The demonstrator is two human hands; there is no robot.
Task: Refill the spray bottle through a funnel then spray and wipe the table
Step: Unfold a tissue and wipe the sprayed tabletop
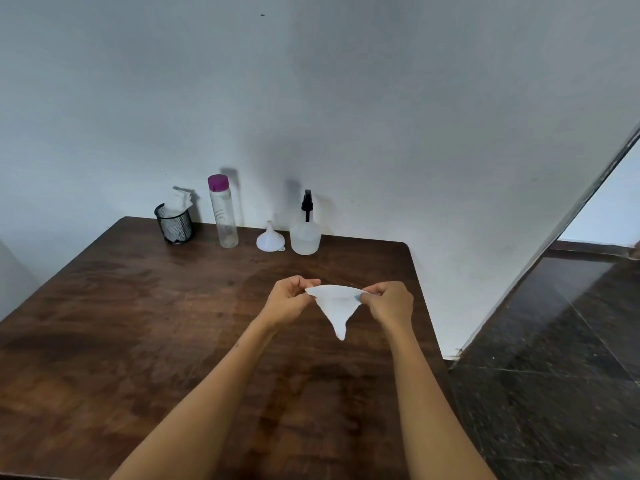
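Along the far edge of the wooden table [138, 306], from the far left corner rightward, stand a black mesh cup [174, 224] stuffed with white tissues, a tall clear bottle with a purple cap [223, 211], a white funnel [270, 238] resting wide mouth down, and just beside it the spray bottle [305, 232] with its black nozzle fitted and some clear liquid inside. The funnel is off the bottle and the nozzle is on, so the refill looks finished and the wiping stage appears to be at hand; a faint damp sheen shows on the wood near the middle. Above that middle area the left hand [290, 301] pinches the left corner of a white tissue [337, 308] between thumb and fingertips, and the right hand [389, 303] pinches the right corner the same way, each grip narrow and closed on the paper. The tissue is stretched taut between them, its lower part hanging to a point clear of the table. The chief risk, as I judge it, is tearing: thin paper pulled tight from two corners may split, more so once wet. A single loose layer may also bunch or shred on the damp wood instead of wiping evenly. Both forearms reach forward from the near edge, roughly parallel, wrists raised, knuckles outward, hands level with each other.
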